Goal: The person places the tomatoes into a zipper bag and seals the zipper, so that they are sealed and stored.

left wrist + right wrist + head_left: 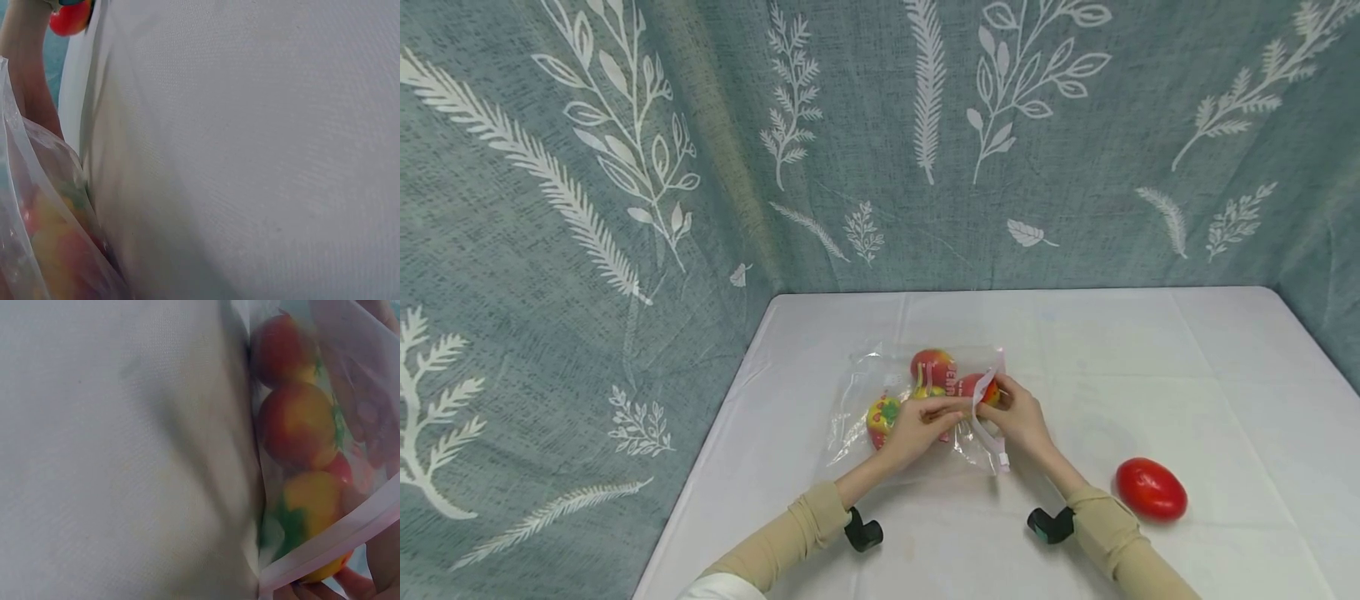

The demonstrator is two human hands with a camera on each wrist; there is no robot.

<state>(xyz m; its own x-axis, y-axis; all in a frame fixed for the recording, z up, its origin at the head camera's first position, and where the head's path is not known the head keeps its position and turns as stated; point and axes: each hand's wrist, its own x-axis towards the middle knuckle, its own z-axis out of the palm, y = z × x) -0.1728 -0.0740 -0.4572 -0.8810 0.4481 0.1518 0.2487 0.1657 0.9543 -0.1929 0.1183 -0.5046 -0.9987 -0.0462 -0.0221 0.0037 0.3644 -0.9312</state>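
Observation:
A clear zip bag [850, 417] lies on the table with several red-and-yellow fruits inside, one of them a round fruit [933, 367] at the back. My left hand [917, 429] reaches over the bag and pinches its film near the mouth. At the mouth on the right, my right hand [1021, 417] grips another red-and-yellow fruit [976, 388], partly behind the white zip strip [981, 417]. Through the film in the right wrist view, a red-orange fruit [297, 425] shows among others. Some fingertips are hidden by the bag and fruit.
A glossy red oval fruit [1151, 490] lies alone on the white-covered table [1150, 358], to the right of my right forearm. Blue-green curtains [880, 150] with white leaf patterns stand behind the table and along its left side.

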